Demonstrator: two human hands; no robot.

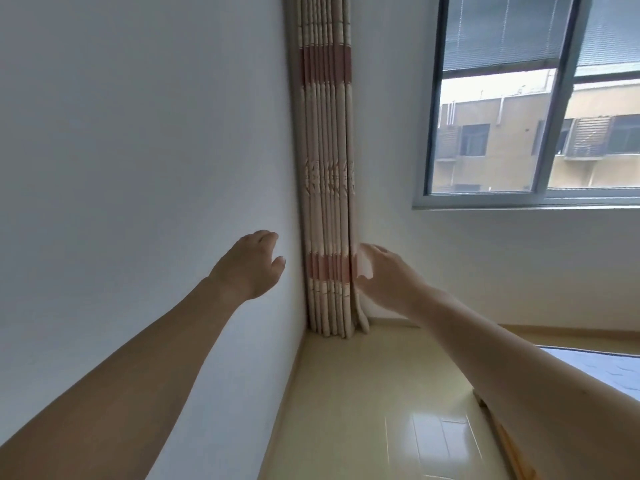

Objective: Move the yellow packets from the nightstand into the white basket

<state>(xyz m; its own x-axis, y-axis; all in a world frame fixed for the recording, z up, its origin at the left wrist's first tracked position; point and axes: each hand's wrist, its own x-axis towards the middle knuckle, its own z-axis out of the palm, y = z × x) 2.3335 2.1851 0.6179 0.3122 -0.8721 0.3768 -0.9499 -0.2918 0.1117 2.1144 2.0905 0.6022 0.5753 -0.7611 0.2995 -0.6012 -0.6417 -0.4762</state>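
No yellow packets, nightstand or white basket appear in the head view. Both my arms stretch forward toward a room corner. My left hand [254, 263] hangs in the air before the white wall, fingers loosely curled, holding nothing. My right hand [384, 271] is raised beside the gathered curtain, fingers relaxed and empty.
A folded beige curtain with pink bands [327, 188] hangs in the corner down to the glossy tiled floor [381, 410]. A window [540, 109] is at the upper right. A blue patterned bed edge [602, 372] shows at the lower right, behind my right forearm.
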